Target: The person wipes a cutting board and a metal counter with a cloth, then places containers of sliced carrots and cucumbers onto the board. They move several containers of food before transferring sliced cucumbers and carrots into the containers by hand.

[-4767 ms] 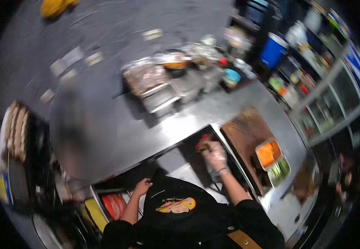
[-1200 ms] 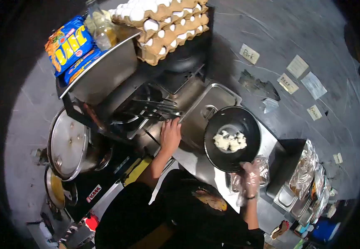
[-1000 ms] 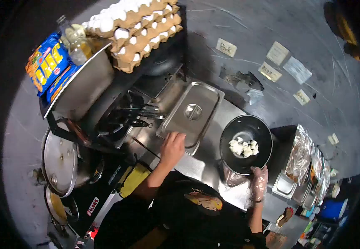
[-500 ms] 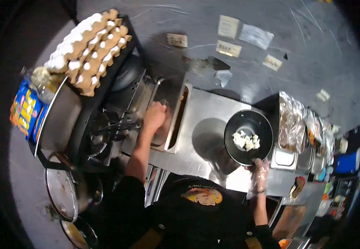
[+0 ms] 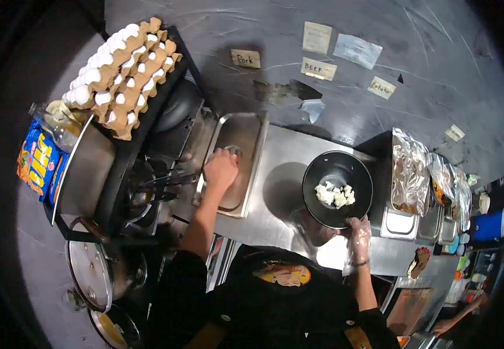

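Observation:
My left hand (image 5: 221, 167), bare, grips the small handle on a steel lid (image 5: 245, 129). That lid lies over a rectangular food pan set in the counter, hiding what is inside. A clear plastic glove covers my right hand (image 5: 359, 235), which is closed on the handle end of a black frying pan (image 5: 353, 168). Several white clumps of food (image 5: 334, 195) sit in the frying pan; they look like rice, but I cannot be sure. The pan is held over the steel counter (image 5: 278, 157), right of the lid.
Egg trays (image 5: 121, 78) and a steel basin (image 5: 83, 174) stand on the left shelf, above a stove with black-handled pans (image 5: 164, 186). Foil-covered containers (image 5: 409, 168) and small lidded pans (image 5: 400, 223) line the right. Another person's arm (image 5: 461, 317) shows at lower right.
My left hand has slid the lid rightward, covering a strip of brown food visible before. The frying pan has shifted slightly left in my right hand. Another person's arm has appeared at lower right.

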A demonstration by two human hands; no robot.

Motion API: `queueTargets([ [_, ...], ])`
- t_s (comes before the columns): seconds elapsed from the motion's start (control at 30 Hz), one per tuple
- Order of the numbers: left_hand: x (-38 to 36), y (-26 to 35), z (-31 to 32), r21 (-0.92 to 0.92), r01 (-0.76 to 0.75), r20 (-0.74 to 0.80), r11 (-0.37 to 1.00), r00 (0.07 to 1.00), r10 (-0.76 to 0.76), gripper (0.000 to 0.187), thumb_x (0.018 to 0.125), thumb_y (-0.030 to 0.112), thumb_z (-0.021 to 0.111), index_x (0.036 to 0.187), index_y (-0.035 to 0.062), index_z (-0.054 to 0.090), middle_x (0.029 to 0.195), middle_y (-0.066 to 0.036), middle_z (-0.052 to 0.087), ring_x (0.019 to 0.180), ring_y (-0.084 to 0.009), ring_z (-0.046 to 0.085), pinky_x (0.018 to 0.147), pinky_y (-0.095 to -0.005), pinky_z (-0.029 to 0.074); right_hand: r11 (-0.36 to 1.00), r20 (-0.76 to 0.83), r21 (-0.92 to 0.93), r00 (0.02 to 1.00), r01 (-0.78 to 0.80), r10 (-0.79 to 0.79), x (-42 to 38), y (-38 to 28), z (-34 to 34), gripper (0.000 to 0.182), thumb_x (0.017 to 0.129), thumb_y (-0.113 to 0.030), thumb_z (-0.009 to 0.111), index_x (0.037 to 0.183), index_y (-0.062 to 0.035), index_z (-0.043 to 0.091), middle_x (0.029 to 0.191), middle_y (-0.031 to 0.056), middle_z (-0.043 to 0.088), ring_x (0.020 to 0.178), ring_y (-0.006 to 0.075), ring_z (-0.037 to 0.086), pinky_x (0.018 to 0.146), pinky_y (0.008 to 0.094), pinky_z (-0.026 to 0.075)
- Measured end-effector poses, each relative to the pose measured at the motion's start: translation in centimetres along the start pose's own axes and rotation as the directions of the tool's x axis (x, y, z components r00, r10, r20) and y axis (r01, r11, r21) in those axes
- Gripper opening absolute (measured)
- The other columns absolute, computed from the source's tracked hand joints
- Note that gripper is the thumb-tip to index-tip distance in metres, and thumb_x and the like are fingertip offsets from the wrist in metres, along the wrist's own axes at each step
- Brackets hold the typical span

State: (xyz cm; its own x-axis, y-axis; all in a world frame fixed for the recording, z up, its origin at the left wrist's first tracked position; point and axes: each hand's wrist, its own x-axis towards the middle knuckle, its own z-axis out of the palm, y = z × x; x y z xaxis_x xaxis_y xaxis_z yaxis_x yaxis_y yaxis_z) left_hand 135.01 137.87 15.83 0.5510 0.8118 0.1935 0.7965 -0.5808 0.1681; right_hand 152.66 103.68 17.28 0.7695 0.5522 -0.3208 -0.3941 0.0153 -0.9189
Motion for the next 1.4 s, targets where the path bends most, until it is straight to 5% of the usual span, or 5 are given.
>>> queueTargets([
  [0.57, 0.9, 0.2, 2.0, 0.057, 0.029, 0.120, 0.998, 0.992, -0.036, 0.030, 0.082, 0.025, 0.048, 0.098, 0.0005, 0.056, 0.103, -0.014, 0.054, 0.097, -0.0279, 0.052, 0.078, -0.0429, 0.043, 0.998, 0.032, -0.040, 0.999, -0.040, 0.042, 1.7, 3.5, -1.9, 0.032, 0.079, -0.018, 0.054, 0.100, 0.0043, 0.045, 0.083, 0.0115, 0.054, 0.061, 0.0186, 0.058, 0.049, 0.0272, 0.052],
  [0.83, 4.8, -0.5, 4.3, 0.031, 0.079, -0.116, 0.996, 0.990, -0.075, 0.025, 0.081, 0.024, 0.051, 0.096, 0.0055, 0.058, 0.103, -0.009, 0.055, 0.100, -0.0251, 0.049, 0.083, -0.0449, 0.035, 0.974, 0.047, -0.226, 0.998, -0.035, 0.047, 2.2, 3.2, -1.3, 0.031, 0.078, -0.017, 0.055, 0.099, 0.0043, 0.048, 0.087, 0.0105, 0.054, 0.066, 0.0166, 0.056, 0.049, 0.0274, 0.050],
  [1.13, 7.3, -1.4, 5.7, -0.085, 0.206, -0.245, 0.975, 0.944, -0.221, 0.020, 0.080, 0.023, 0.054, 0.094, 0.0097, 0.058, 0.100, -0.007, 0.055, 0.099, -0.0239, 0.046, 0.078, -0.0430, 0.031, 0.996, -0.063, -0.026, 0.994, -0.091, 0.089, 1.7, 2.8, -0.6, 0.045, 0.075, -0.013, 0.052, 0.116, 0.0001, 0.038, 0.092, 0.0122, 0.054, 0.065, 0.0202, 0.056, 0.051, 0.0273, 0.050],
  [1.23, 7.5, -1.3, 5.5, -0.058, 0.233, -0.184, 0.971, 0.953, -0.239, 0.020, 0.080, 0.023, 0.054, 0.094, 0.0104, 0.058, 0.102, -0.007, 0.054, 0.100, -0.0240, 0.046, 0.079, -0.0432, 0.030, 1.000, -0.067, -0.009, 0.998, -0.019, 0.018, 2.4, 4.1, -1.3, 0.027, 0.077, -0.013, 0.051, 0.096, 0.0054, 0.045, 0.077, 0.0176, 0.058, 0.055, 0.0271, 0.059, 0.048, 0.0347, 0.052],
  [1.4, 7.2, -1.2, 5.1, -0.073, 0.227, -0.168, 0.971, 0.957, -0.236, 0.024, 0.080, 0.025, 0.054, 0.097, 0.0089, 0.059, 0.106, -0.008, 0.054, 0.101, -0.0245, 0.046, 0.080, -0.0431, 0.030, 0.999, -0.027, 0.046, 1.000, 0.000, 0.001, 1.1, 2.1, 1.4, 0.029, 0.077, -0.012, 0.050, 0.100, 0.0051, 0.045, 0.078, 0.0172, 0.058, 0.054, 0.0263, 0.059, 0.048, 0.0335, 0.052],
])
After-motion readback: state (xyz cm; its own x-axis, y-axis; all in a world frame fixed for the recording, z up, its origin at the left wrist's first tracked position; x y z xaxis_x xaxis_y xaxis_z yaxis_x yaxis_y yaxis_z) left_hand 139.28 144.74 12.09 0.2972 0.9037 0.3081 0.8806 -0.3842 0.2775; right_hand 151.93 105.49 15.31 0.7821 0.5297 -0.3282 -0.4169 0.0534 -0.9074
